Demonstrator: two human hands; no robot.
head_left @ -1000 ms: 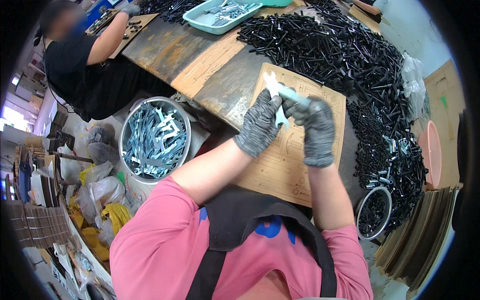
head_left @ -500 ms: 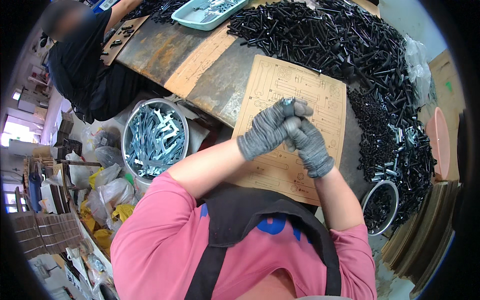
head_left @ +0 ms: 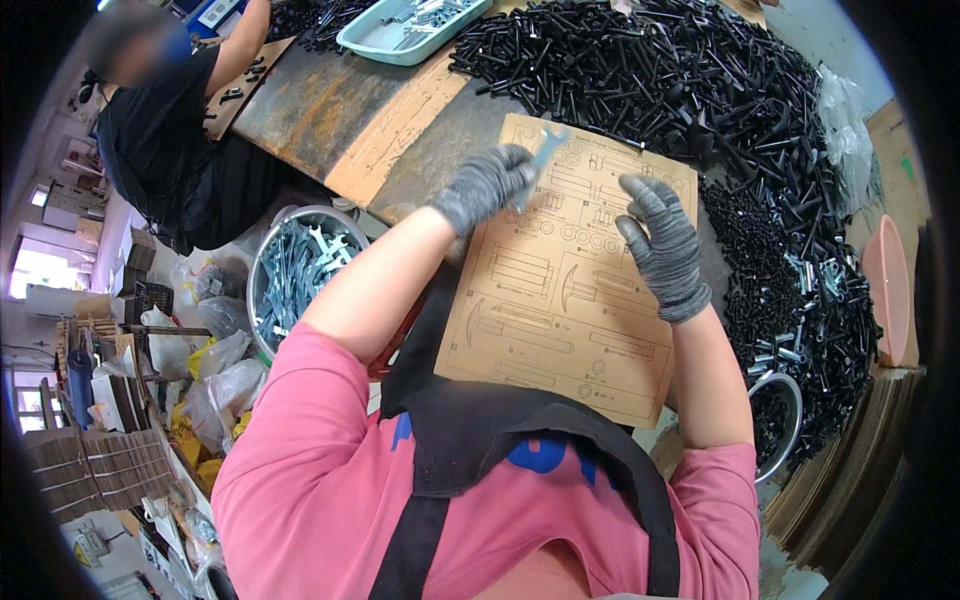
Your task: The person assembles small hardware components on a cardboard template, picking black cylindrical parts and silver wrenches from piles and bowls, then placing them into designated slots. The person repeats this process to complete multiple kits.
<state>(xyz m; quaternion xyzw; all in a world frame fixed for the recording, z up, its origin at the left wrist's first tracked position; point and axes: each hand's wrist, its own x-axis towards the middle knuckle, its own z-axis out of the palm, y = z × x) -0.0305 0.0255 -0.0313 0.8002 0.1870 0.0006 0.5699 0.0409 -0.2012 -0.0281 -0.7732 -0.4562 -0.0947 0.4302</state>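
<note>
Wrench (head_left: pixel 541 160) in my left hand (head_left: pixel 487 187): the gloved fingers pinch its shank, one forked end pointing up and away from me, the other end poking down past the fingertips. It's a little blurred, and it shows over the top left part of a brown cardboard sheet (head_left: pixel 535 310) printed with line drawings. I can't tell whether it touches the sheet.

My right hand (head_left: pixel 668 248), in the same grey knit, is well apart to the right, over that side of the sheet. Its fingers are loosely bent, the thumb spread away from them, and it grasps nothing.

Below and left of my left hand, partly behind my left arm (head_left: pixel 380 290), is a metal bowl (head_left: pixel 251 290) of more wrenches (head_left: pixel 295 270). Beyond that hand, up the table (head_left: pixel 300 100), a pale blue tray (head_left: pixel 390 55) holds shiny metal parts. A heap of black bolts (head_left: pixel 640 70) spreads beyond my right hand and around its right side. Farther right of that hand is a pink basin (head_left: pixel 885 290).
</note>
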